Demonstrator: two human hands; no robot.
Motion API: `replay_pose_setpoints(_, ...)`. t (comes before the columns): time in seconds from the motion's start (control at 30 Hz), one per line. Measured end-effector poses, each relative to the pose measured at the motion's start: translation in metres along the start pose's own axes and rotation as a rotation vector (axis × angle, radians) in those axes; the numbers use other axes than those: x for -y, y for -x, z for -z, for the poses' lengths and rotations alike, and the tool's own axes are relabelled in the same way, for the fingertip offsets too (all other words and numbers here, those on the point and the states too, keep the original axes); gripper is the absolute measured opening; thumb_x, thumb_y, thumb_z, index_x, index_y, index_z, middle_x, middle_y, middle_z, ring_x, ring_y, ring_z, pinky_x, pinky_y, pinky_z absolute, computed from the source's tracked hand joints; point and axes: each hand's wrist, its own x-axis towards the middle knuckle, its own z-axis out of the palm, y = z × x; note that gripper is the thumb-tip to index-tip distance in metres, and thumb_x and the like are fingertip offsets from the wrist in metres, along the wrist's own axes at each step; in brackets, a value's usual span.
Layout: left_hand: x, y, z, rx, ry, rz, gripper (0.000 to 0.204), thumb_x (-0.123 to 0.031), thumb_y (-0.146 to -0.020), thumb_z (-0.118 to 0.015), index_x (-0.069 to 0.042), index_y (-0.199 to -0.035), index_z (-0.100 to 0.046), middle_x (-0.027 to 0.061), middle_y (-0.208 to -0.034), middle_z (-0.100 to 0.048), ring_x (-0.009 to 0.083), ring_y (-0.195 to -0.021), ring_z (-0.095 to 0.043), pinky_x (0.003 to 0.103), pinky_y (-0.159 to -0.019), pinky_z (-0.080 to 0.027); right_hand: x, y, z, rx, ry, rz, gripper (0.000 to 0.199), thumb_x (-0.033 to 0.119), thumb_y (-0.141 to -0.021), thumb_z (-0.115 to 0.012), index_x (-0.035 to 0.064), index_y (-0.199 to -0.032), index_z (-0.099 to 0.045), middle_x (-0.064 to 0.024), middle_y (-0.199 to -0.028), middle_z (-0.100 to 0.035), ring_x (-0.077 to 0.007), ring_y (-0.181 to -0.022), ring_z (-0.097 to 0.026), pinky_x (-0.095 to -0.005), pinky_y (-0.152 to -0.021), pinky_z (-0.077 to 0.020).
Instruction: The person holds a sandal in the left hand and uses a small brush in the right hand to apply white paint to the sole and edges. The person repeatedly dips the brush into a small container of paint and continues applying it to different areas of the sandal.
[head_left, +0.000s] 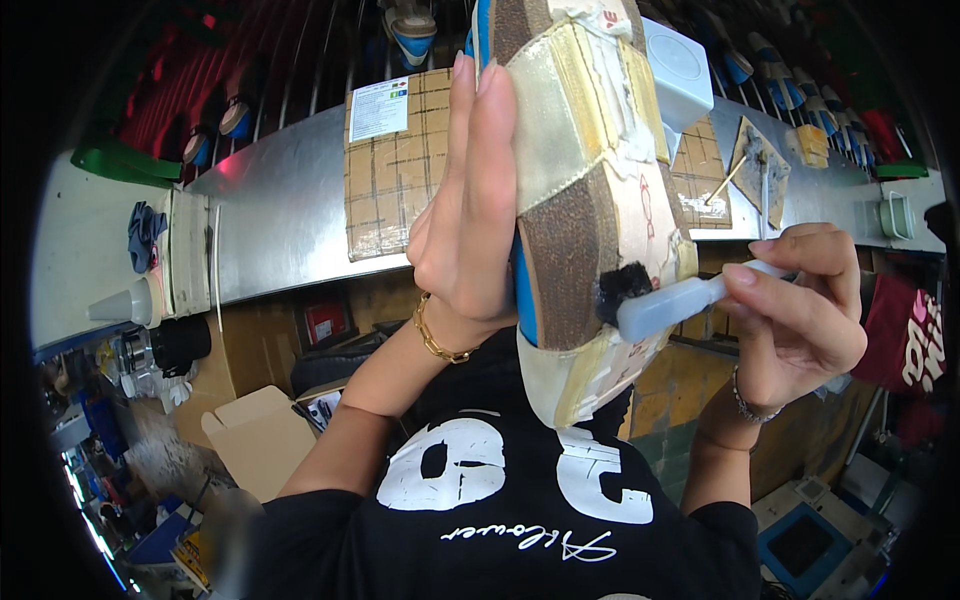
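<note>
A half-made shoe (560, 260) with brown textured sides, cream panels and a blue part is held up in front of my chest, its unsoled bottom turned to the right. My left hand (470, 200) supports it from the left side, with long fingers lying along it and the thumb hidden. Between thumb and fingertips, my right hand (800, 300) pinches the pale, flat handle of a brush (665, 308). Its dark bristles press on the shoe's lower edge, near one end. Pale, creased material and yellowish strips show along the bottom.
Behind the shoe runs a metal bench (275, 180) with a cardboard sheet (390, 180) on it. A stained board with sticks (762, 165) lies at the right, near a yellow block (812, 145). A white box (678, 65) stands behind. More shoes (412, 40) sit on racks.
</note>
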Motion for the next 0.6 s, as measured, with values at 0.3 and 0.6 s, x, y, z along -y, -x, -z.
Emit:
replay_pose_setpoints(0.3,0.003,-0.001,-0.012,-0.117,0.024,-0.017,0.072,-0.021,-0.080,-0.081,0.021,-0.129,-0.050,0.0373,-0.129,-0.057,0.0451,-0.116,-0.063,0.039,-0.087,-0.058,-0.006,-0.005,0.000,0.064,-0.116,-0.007,0.028,0.002,-0.063,-0.079,0.0082,-0.090,-0.079,-0.0074,-0.085,-0.060,-0.0170,-0.075,-0.052,-0.0284,-0.066,-0.0383)
replay_pose_setpoints(0.6,0.025,-0.020,-0.012,-0.263,-0.260,-0.150,0.075,-0.018,-0.082,-0.081,0.007,-0.144,-0.046,0.0170,-0.112,-0.073,0.0151,-0.075,-0.073,0.024,-0.060,-0.058,0.018,0.005,-0.013,0.024,-0.137,-0.299,0.022,0.001,-0.069,-0.078,0.0029,-0.091,-0.080,-0.0054,-0.077,-0.060,-0.0142,-0.072,-0.055,-0.0239,-0.063,-0.0390)
